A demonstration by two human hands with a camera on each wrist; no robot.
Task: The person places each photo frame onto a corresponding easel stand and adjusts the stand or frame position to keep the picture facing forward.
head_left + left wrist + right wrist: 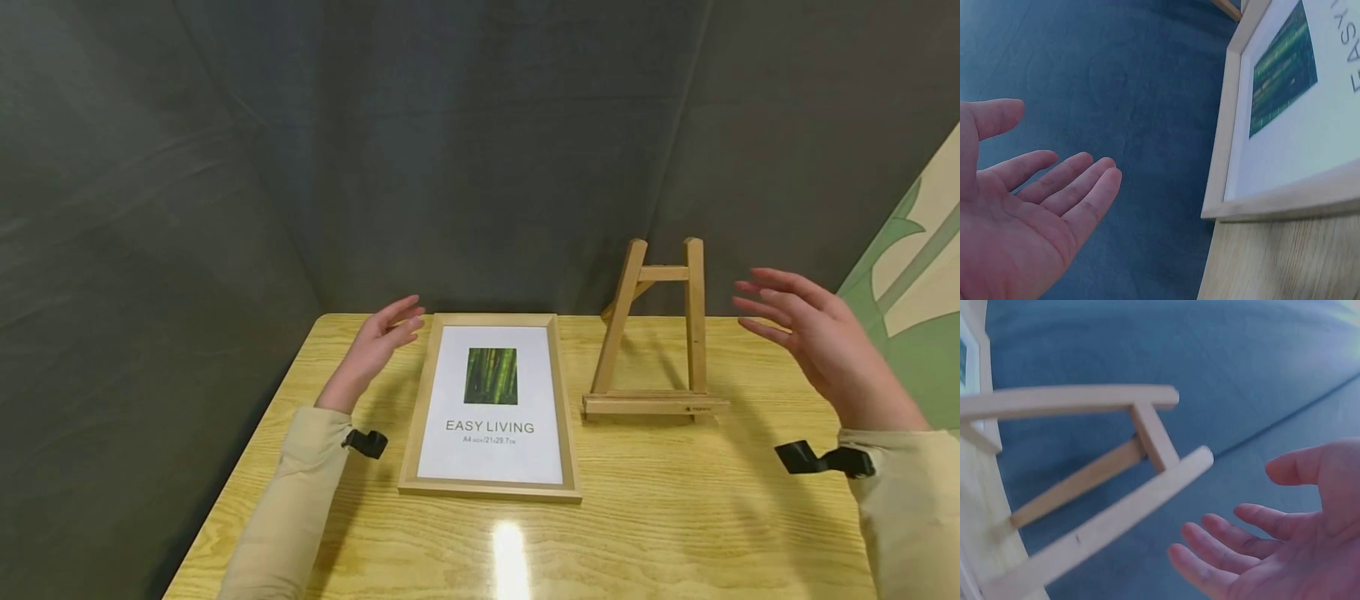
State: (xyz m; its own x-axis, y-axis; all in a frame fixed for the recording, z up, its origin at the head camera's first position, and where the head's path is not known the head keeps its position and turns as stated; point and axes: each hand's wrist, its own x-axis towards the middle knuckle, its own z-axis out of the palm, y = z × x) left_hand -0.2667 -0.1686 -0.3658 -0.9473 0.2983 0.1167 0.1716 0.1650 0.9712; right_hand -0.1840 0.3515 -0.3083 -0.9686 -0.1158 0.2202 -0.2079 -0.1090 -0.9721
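A light wooden picture frame (pixel 567 417) lies flat on the table, holding a white sheet with a green bamboo picture and the words EASY LIVING. Just left of it, my left hand (pixel 377 346) is raised with fingers extended, touching nothing. To the frame's right stands a small wooden easel (pixel 696 325) with a ledge along its bottom. My right hand (pixel 825 337) hovers to the right of the easel, apart from it, its fingers loosely bent. Both palms face inward; the left wrist view shows an empty left palm (pixel 1016 231), and the right wrist view an empty right palm (pixel 1297 544).
The yellow wood-grain table (pixel 652 517) carries the frame and easel. A dark grey cloth (pixel 480 167) hangs behind it and on the left. At the far right is a panel with green leaf shapes (pixel 915 333). Black wrist mounts (pixel 366 443) sit on both sleeves.
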